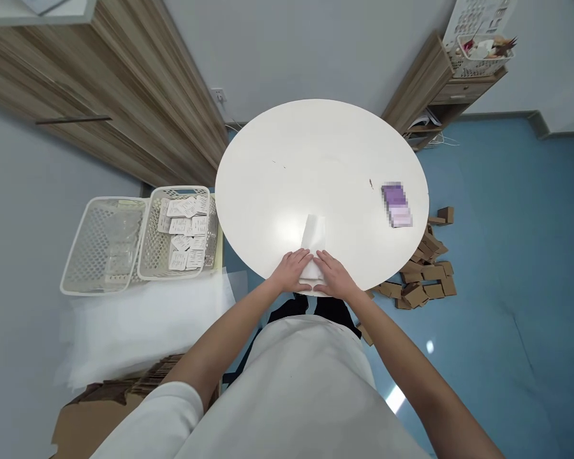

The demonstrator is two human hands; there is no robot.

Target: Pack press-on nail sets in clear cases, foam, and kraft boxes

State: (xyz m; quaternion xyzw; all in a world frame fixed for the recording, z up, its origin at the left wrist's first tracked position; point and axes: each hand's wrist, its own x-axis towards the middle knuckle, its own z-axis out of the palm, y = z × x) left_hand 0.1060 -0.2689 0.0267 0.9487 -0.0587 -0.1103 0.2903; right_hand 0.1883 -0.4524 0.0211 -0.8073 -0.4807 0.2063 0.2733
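Observation:
A narrow piece of thin white sheet, perhaps folded, lies on the white oval table close to its front edge. My left hand rests on the left side of the sheet, with its fingers stretched out and the thumb apart. On the right side my right hand lies in the same way, its fingertips close to those of the left. Both palms face down, and the part of the sheet under the fingers is hidden.
A blurred purple item lies at the table's right. Left stand a white basket of printed slips and another basket, beside stacked white sheets. Small cardboard boxes lie on the floor at right.

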